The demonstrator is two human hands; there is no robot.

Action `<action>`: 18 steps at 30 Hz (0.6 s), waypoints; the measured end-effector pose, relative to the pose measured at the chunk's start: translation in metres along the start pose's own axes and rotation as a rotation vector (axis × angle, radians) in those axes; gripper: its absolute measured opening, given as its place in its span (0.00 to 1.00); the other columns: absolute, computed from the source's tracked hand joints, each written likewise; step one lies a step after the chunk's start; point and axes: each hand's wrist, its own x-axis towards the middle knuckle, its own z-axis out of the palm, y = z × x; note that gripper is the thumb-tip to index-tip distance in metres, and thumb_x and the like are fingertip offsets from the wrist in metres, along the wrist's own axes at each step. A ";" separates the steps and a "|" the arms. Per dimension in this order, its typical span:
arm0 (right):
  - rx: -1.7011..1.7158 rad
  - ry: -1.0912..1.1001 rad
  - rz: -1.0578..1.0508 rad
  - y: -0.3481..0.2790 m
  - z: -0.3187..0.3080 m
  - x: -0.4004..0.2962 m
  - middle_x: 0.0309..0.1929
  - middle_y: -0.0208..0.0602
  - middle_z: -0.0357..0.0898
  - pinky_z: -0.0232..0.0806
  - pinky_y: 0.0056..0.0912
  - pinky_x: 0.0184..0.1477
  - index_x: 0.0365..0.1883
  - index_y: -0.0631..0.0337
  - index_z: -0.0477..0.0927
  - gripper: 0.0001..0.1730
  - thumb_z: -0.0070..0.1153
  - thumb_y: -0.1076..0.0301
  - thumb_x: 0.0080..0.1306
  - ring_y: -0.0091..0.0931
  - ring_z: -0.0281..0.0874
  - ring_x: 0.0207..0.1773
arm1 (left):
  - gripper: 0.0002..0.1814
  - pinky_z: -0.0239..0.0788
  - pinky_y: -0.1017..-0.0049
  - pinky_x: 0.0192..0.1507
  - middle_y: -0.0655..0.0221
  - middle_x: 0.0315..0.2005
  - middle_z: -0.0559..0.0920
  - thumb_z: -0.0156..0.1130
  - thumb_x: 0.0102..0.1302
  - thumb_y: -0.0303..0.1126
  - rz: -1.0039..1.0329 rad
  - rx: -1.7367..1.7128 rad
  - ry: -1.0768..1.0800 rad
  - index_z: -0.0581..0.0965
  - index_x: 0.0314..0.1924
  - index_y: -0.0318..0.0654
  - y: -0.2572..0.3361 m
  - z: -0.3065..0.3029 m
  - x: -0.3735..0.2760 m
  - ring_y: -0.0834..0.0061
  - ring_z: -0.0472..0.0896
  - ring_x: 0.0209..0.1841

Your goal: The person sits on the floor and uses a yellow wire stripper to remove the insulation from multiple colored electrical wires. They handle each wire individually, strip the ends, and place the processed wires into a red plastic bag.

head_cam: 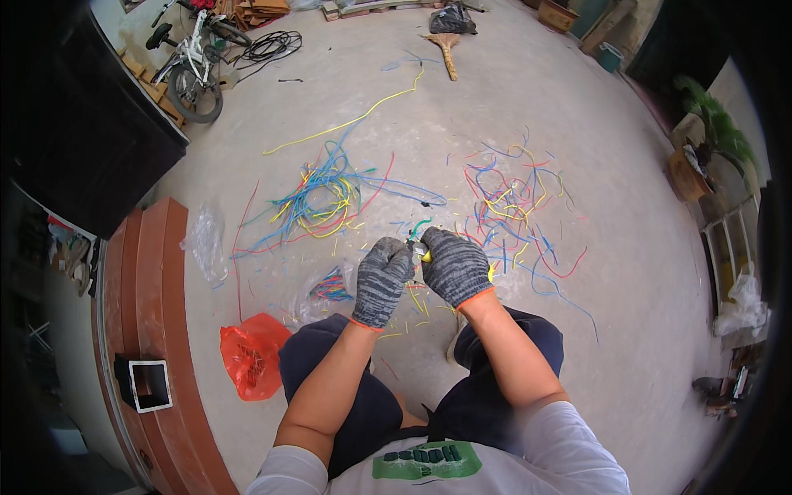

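Both my hands wear grey striped knit gloves with orange cuffs and meet in front of my knees. My left hand (385, 278) is closed on a small dark piece; its exact kind cannot be made out. My right hand (455, 263) grips a small tool (422, 250) with a metal head and a yellow part. A short green wire (420, 227) sticks up between the hands. Beyond them to the left lies a coil of blue, yellow, green and red wires (322, 192). Loose, tangled wires (513, 198) spread out on the right.
Cut wire pieces litter the concrete floor. A red plastic bag (253, 356) stands by my left knee, near clear plastic (206, 241) and a bundle of short wires (332, 286). Farther off are a bicycle (195, 68), a black cable coil (269, 48), a broom (447, 52) and a black bag (453, 20).
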 end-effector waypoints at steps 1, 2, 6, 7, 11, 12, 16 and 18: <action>-0.004 -0.007 0.010 0.000 0.000 0.001 0.32 0.44 0.76 0.67 0.40 0.37 0.34 0.58 0.75 0.13 0.54 0.68 0.48 0.39 0.75 0.36 | 0.04 0.66 0.82 0.30 0.72 0.25 0.75 0.52 0.60 0.22 -0.018 -0.003 0.007 0.73 0.35 0.35 0.000 0.000 0.000 0.83 0.71 0.25; -0.008 -0.013 0.020 0.000 0.000 0.002 0.32 0.44 0.76 0.67 0.40 0.37 0.34 0.58 0.75 0.13 0.54 0.68 0.48 0.39 0.75 0.36 | 0.03 0.66 0.82 0.30 0.72 0.25 0.75 0.52 0.60 0.22 -0.035 -0.006 0.015 0.73 0.35 0.35 0.001 0.001 0.000 0.83 0.71 0.25; -0.009 -0.090 0.023 -0.002 -0.004 0.004 0.35 0.47 0.76 0.67 0.42 0.39 0.36 0.60 0.73 0.14 0.52 0.65 0.51 0.40 0.75 0.39 | 0.04 0.66 0.81 0.29 0.72 0.26 0.75 0.52 0.60 0.24 -0.067 -0.035 0.031 0.73 0.35 0.35 -0.002 -0.001 0.000 0.83 0.71 0.25; -0.008 -0.102 0.031 -0.002 -0.004 0.005 0.35 0.47 0.76 0.67 0.42 0.40 0.36 0.60 0.73 0.14 0.52 0.65 0.51 0.40 0.75 0.39 | 0.04 0.66 0.81 0.29 0.72 0.26 0.75 0.53 0.60 0.24 -0.069 -0.047 0.025 0.73 0.36 0.35 -0.001 -0.001 0.000 0.83 0.71 0.25; -0.035 -0.027 0.092 0.014 0.000 0.011 0.34 0.49 0.76 0.66 0.43 0.40 0.36 0.62 0.73 0.14 0.51 0.65 0.51 0.41 0.75 0.39 | 0.04 0.65 0.81 0.28 0.72 0.25 0.75 0.53 0.60 0.25 -0.043 -0.022 -0.021 0.73 0.35 0.35 0.002 -0.004 -0.004 0.83 0.71 0.25; -0.067 -0.076 0.204 0.025 -0.008 0.020 0.32 0.49 0.77 0.66 0.43 0.39 0.35 0.63 0.73 0.14 0.51 0.65 0.51 0.42 0.75 0.37 | 0.04 0.65 0.81 0.29 0.72 0.25 0.75 0.53 0.60 0.25 -0.049 -0.029 -0.017 0.73 0.35 0.35 0.004 -0.006 -0.009 0.83 0.71 0.25; 0.014 0.088 0.225 0.039 -0.016 0.027 0.34 0.49 0.77 0.67 0.43 0.39 0.37 0.61 0.75 0.14 0.52 0.62 0.55 0.42 0.76 0.37 | 0.04 0.65 0.82 0.29 0.72 0.25 0.75 0.52 0.60 0.25 -0.090 -0.057 0.013 0.73 0.35 0.35 0.015 -0.018 -0.015 0.83 0.71 0.25; 0.183 0.101 0.217 0.028 -0.013 0.023 0.36 0.49 0.77 0.68 0.41 0.39 0.36 0.61 0.76 0.15 0.54 0.60 0.56 0.43 0.75 0.38 | 0.04 0.64 0.82 0.29 0.71 0.25 0.75 0.52 0.61 0.24 -0.067 -0.096 -0.005 0.72 0.37 0.35 0.012 -0.022 -0.012 0.82 0.71 0.24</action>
